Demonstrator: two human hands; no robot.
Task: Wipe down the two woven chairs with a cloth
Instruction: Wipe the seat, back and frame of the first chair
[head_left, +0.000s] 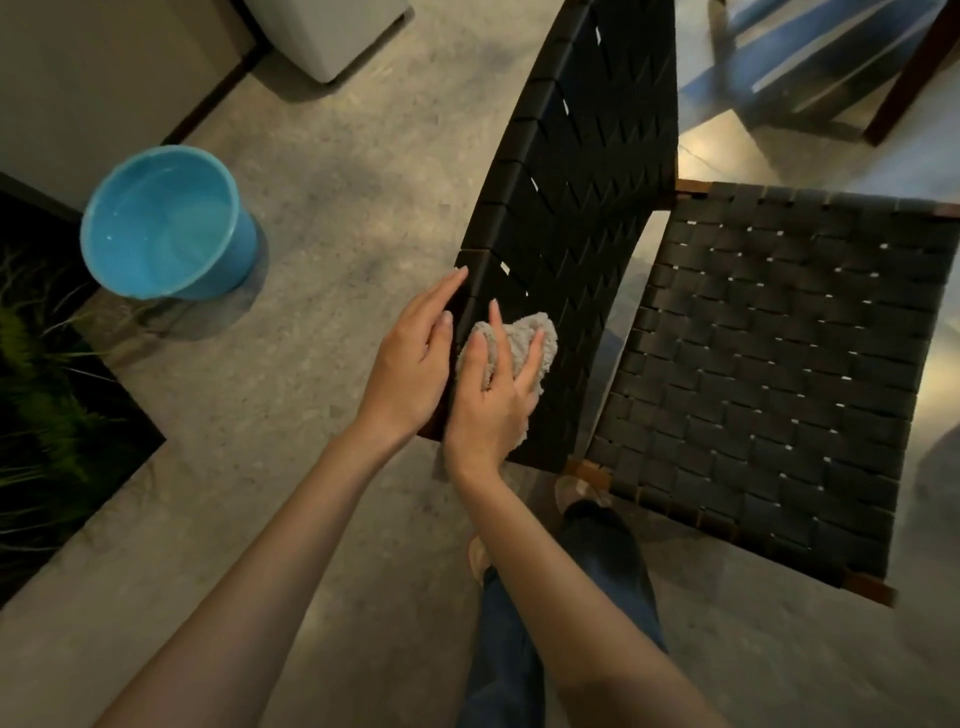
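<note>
I see cloth (517, 336) beneath right hand (491, 405), fingers spread, pressing it onto woven chair back (582, 182); left hand (410, 358) flat, fingers together, just left.

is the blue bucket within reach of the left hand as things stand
Probably yes, with a lean: the left hand rests open against the chair back, holding nothing, and only floor lies between it and the blue bucket.

A lived-in sitting area, home or café I cannot tell: polished concrete floor (322, 156), a woven chair (769, 374) at 3 o'clock, a sunken plant bed (47, 395) at 8 o'clock, a blue bucket (241, 244) of water at 10 o'clock.
</note>
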